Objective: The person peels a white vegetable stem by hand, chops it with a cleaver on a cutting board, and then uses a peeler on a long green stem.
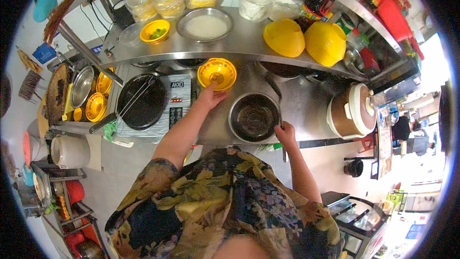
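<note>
My left hand (212, 98) grips the near rim of a yellow patterned bowl (217, 73), thumb over the edge. The bowl's inside faces me and looks to have nothing in it. At the right edge of a round steel pot (254, 118) is my right hand (286, 133), its fingers closed there. A metal handle end (285, 155) shows just below this hand. The pot's dark, shiny inside is visible, but I cannot tell whether liquid covers its bottom. Both vessels are over the steel counter (305, 104), the bowl farther from me and to the left.
Left, a black pan (142, 100) with tongs (136, 95) across it sits on an electric cooker (181, 109). The overhanging shelf (248, 46) carries a steel dish (205, 25) and stacked yellow bowls (325, 43). A brown-and-white insulated container (350, 111) stands right.
</note>
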Demonstrator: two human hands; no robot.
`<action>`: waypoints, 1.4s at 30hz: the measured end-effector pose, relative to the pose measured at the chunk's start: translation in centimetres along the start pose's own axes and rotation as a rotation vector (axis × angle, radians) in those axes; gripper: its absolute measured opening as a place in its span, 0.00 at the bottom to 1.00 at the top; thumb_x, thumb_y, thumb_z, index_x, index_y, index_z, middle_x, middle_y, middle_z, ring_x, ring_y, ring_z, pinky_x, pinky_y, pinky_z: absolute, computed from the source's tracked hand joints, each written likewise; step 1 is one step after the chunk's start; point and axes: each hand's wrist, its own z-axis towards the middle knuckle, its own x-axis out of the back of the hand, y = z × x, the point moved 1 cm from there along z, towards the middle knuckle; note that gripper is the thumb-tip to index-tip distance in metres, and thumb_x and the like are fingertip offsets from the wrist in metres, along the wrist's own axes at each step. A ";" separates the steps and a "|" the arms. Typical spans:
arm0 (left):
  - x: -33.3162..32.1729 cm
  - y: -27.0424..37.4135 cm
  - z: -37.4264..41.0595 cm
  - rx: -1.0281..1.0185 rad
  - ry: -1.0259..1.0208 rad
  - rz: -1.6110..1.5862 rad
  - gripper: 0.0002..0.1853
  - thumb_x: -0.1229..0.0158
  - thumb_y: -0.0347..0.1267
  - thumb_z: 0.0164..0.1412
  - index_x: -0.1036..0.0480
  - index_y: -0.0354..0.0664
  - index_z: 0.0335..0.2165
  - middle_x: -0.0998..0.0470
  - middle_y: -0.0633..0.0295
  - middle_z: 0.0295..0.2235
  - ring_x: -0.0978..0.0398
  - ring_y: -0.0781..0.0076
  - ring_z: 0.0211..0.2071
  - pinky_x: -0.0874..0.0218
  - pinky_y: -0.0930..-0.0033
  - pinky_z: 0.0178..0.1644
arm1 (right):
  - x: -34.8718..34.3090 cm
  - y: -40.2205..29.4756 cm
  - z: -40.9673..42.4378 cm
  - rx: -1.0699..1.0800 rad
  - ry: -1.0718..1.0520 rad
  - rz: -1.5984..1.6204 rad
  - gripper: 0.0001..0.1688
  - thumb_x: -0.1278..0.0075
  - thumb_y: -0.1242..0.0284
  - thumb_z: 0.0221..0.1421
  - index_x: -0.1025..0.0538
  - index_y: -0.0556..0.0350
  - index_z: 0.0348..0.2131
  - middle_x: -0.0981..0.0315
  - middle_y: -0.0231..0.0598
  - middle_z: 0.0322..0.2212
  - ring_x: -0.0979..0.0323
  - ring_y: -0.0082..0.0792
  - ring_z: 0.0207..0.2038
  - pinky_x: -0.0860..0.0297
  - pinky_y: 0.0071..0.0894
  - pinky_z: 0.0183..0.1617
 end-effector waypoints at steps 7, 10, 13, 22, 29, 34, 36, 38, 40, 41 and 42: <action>-3.3 -1.8 -8.0 0.224 -0.008 0.404 0.31 0.44 0.45 0.58 0.40 0.41 0.54 0.29 0.52 0.46 0.30 0.53 0.48 0.34 0.46 0.50 | -1.2 1.7 9.5 0.261 -0.084 -0.209 0.17 0.47 0.65 0.48 0.27 0.65 0.30 0.29 0.44 0.19 0.31 0.33 0.23 0.34 0.38 0.28; -3.1 -3.7 -8.8 0.216 0.072 0.552 0.25 0.43 0.40 0.59 0.37 0.44 0.52 0.26 0.55 0.43 0.27 0.54 0.45 0.34 0.48 0.48 | -2.6 4.7 13.4 0.312 -0.192 -0.137 0.19 0.48 0.63 0.51 0.27 0.65 0.29 0.29 0.43 0.19 0.30 0.34 0.23 0.34 0.38 0.28; -0.6 -5.4 -8.5 0.075 0.210 0.596 0.20 0.43 0.35 0.58 0.34 0.43 0.48 0.25 0.56 0.40 0.26 0.57 0.40 0.31 0.53 0.43 | -1.7 0.6 13.6 0.187 -0.369 -0.191 0.21 0.49 0.60 0.54 0.28 0.65 0.30 0.29 0.43 0.19 0.29 0.34 0.23 0.34 0.39 0.28; -2.2 -8.2 -9.7 -0.157 0.319 0.537 0.13 0.53 0.28 0.63 0.36 0.28 0.43 0.25 0.47 0.37 0.22 0.50 0.34 0.25 0.54 0.33 | 5.8 3.3 14.6 0.527 -0.331 -0.662 0.20 0.48 0.58 0.49 0.25 0.58 0.29 0.26 0.50 0.25 0.28 0.54 0.30 0.32 0.49 0.35; -2.6 -8.7 -9.5 -0.171 0.292 0.463 0.14 0.54 0.29 0.64 0.37 0.29 0.44 0.26 0.48 0.40 0.23 0.52 0.35 0.25 0.54 0.35 | 6.3 8.1 14.7 0.563 -0.278 -0.705 0.18 0.47 0.61 0.47 0.24 0.57 0.31 0.27 0.49 0.30 0.29 0.52 0.38 0.33 0.48 0.42; -3.5 -9.3 -10.4 -0.163 0.403 0.439 0.15 0.54 0.31 0.64 0.37 0.33 0.46 0.26 0.49 0.40 0.23 0.53 0.36 0.25 0.54 0.34 | 7.2 6.5 12.6 0.567 -0.288 -0.717 0.20 0.47 0.63 0.49 0.26 0.56 0.40 0.29 0.49 0.41 0.32 0.53 0.45 0.35 0.48 0.50; -2.6 -9.2 -9.6 -0.185 0.312 0.407 0.15 0.54 0.32 0.64 0.38 0.34 0.46 0.26 0.50 0.40 0.23 0.55 0.35 0.25 0.53 0.34 | 8.3 5.1 11.1 0.616 -0.247 -0.706 0.21 0.47 0.66 0.49 0.27 0.56 0.43 0.31 0.49 0.44 0.33 0.54 0.47 0.36 0.49 0.53; -1.8 -9.5 -9.4 -0.215 0.305 0.442 0.16 0.54 0.33 0.64 0.38 0.35 0.47 0.26 0.51 0.39 0.23 0.56 0.35 0.25 0.54 0.33 | 10.3 3.9 10.5 0.667 -0.168 -0.666 0.22 0.47 0.69 0.49 0.27 0.55 0.46 0.32 0.49 0.48 0.35 0.55 0.49 0.37 0.49 0.55; -4.7 -10.0 -10.0 -0.246 0.370 0.547 0.16 0.53 0.34 0.64 0.38 0.36 0.46 0.26 0.52 0.38 0.23 0.58 0.33 0.25 0.55 0.32 | 15.0 0.5 9.2 0.724 0.026 -0.673 0.20 0.52 0.75 0.51 0.27 0.53 0.46 0.29 0.50 0.45 0.34 0.51 0.51 0.37 0.47 0.56; -4.8 -10.4 -10.1 -0.249 0.405 0.588 0.17 0.53 0.34 0.64 0.39 0.36 0.48 0.26 0.52 0.37 0.23 0.59 0.33 0.26 0.56 0.32 | 18.1 -1.7 9.5 0.782 0.148 -0.631 0.20 0.52 0.77 0.51 0.27 0.53 0.46 0.29 0.50 0.45 0.33 0.51 0.50 0.36 0.47 0.56; -4.5 -10.2 -10.4 -0.249 0.447 0.642 0.19 0.52 0.33 0.63 0.40 0.37 0.50 0.26 0.52 0.36 0.23 0.60 0.32 0.26 0.56 0.31 | 21.0 -3.9 9.5 0.830 0.272 -0.575 0.20 0.52 0.79 0.50 0.27 0.54 0.45 0.29 0.50 0.45 0.33 0.51 0.49 0.36 0.47 0.55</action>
